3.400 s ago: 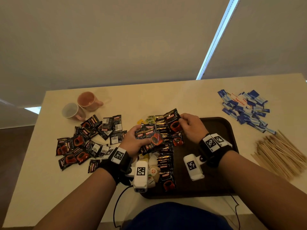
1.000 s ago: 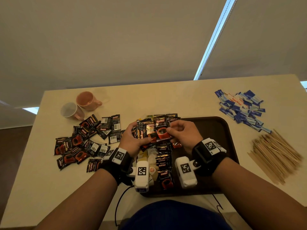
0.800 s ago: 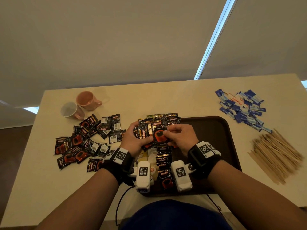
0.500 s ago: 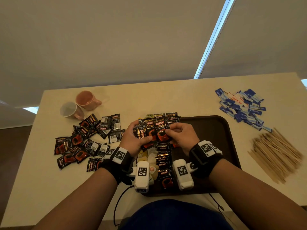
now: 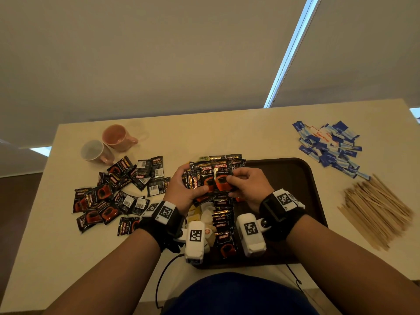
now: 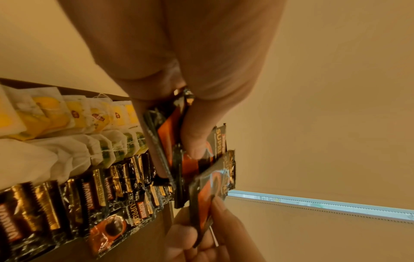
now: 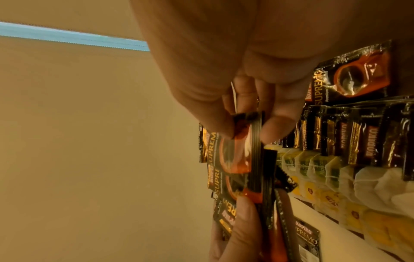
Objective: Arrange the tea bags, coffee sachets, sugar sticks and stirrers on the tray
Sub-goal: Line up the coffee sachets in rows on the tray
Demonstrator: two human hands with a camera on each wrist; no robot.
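Regrouped at centre, both hands (image 5: 247,187) pinch fanned black-and-orange coffee sachets (image 5: 211,176).

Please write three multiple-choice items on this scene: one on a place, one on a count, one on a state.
1. Where is the stirrer pile?
A. On the tray
B. On the table, right of the tray
C. In a mug

2. How many mugs stand on the table?
A. Two
B. Four
C. None

3. What is the right hand doing?
A. Lying flat
B. Holding a mug
C. Pinching a coffee sachet

Answers: B, the pile lies off the tray's right edge; A, two stand together; C, its fingers pinch the sachet.
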